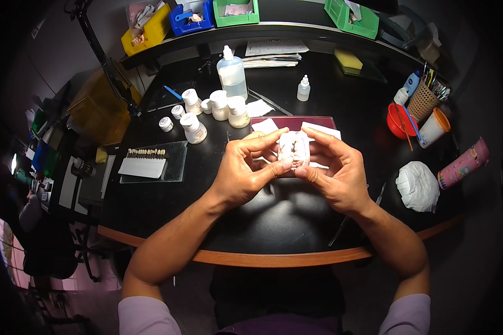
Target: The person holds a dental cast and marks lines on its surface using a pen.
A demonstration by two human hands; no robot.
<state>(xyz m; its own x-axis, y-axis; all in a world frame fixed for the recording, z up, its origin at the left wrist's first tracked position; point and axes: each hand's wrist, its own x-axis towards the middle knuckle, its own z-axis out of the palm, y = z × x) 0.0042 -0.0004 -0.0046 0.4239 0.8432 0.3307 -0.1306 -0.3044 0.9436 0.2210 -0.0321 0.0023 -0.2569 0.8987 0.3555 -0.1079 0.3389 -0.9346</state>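
Between both hands, above the middle of the black desk, is a pale plaster dental model [294, 149] with upper and lower teeth set together. My left hand [248, 164] grips its left side, thumb at the lower front and forefinger at the top. On the right side, my right hand [336, 170] holds it the same way, with the thumb low and the forefinger above. A dark red tray [324, 121] with white pieces on it lies just behind the model, partly hidden by my hands.
Several white-capped jars [194, 128] stand left of the tray, near a large dropper bottle [232, 75]. A tooth shade guide [143, 166] rests on a glass plate at left. At right are a red bowl [401, 121], crumpled white tissue [417, 187] and a pink cylinder [464, 163].
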